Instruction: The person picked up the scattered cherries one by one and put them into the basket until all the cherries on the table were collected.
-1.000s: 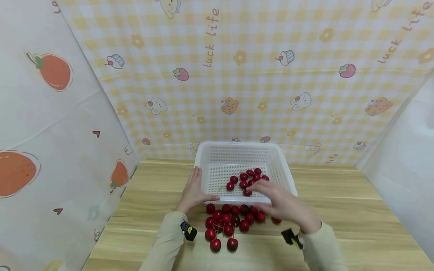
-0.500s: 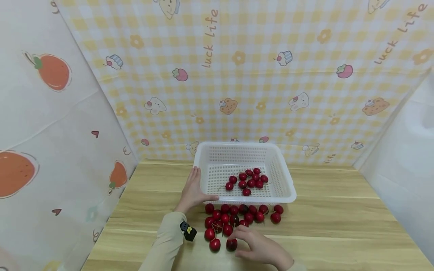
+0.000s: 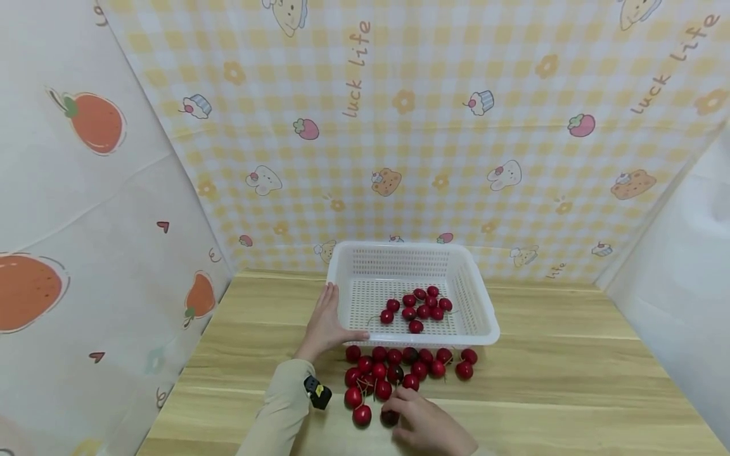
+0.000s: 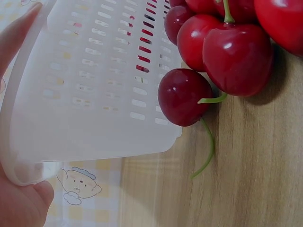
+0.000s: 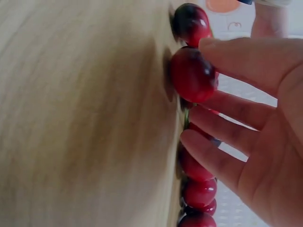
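A white perforated plastic basket point(image 3: 433, 339) stands on the wooden table, with several red cherries point(image 3: 423, 311) on its floor. My left hand point(image 3: 324, 326) grips the basket's near left corner, thumb along the front rim and fingers against the left side. In front of the basket lies a loose group of cherries point(image 3: 379, 370), some with green stems. At the near side of this group my right hand point(image 3: 429, 425) pinches a dark red cherry point(image 5: 193, 74) between thumb and fingers, low on the table; the hand partly covers it in the head view.
A single cherry point(image 3: 362, 415) lies just left of the right hand. Two cherries point(image 3: 464, 370) sit at the right end of the group. Behind the basket hangs a yellow checked cloth point(image 3: 365, 209); a white printed cloth point(image 3: 114, 253) stands on the left.
My right hand has come from above the basket down to the near cherries and closed on the dark one. The left hand stays on the basket.
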The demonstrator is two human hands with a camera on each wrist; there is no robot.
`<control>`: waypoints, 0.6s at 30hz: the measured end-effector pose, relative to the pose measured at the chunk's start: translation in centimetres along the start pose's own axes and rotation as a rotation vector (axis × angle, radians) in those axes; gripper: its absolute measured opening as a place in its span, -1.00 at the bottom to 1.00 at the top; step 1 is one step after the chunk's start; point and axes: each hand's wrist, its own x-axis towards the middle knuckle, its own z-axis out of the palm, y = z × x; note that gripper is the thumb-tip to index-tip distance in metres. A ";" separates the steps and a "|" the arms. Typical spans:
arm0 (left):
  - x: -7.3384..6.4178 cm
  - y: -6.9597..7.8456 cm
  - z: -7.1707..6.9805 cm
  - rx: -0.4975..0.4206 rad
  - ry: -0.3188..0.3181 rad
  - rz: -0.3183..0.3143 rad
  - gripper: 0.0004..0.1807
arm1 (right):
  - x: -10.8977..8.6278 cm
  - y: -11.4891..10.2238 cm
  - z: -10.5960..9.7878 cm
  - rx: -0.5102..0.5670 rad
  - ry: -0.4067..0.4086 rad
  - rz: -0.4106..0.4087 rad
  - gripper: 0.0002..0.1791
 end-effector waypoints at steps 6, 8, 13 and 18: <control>0.0 -0.1 0.1 0.000 0.010 0.003 0.43 | 0.5 0.2 0.6 0.017 -0.019 0.009 -0.73; 0.0 -0.1 0.1 -0.004 0.009 0.001 0.43 | 0.7 0.3 0.8 0.022 -0.028 0.009 -0.75; -0.1 0.0 0.1 -0.003 -0.001 -0.007 0.44 | 0.8 0.4 1.0 0.005 -0.022 -0.003 -0.77; 0.0 0.0 0.1 -0.007 0.005 0.000 0.43 | 0.5 0.0 0.6 -0.026 -0.009 -0.007 -0.76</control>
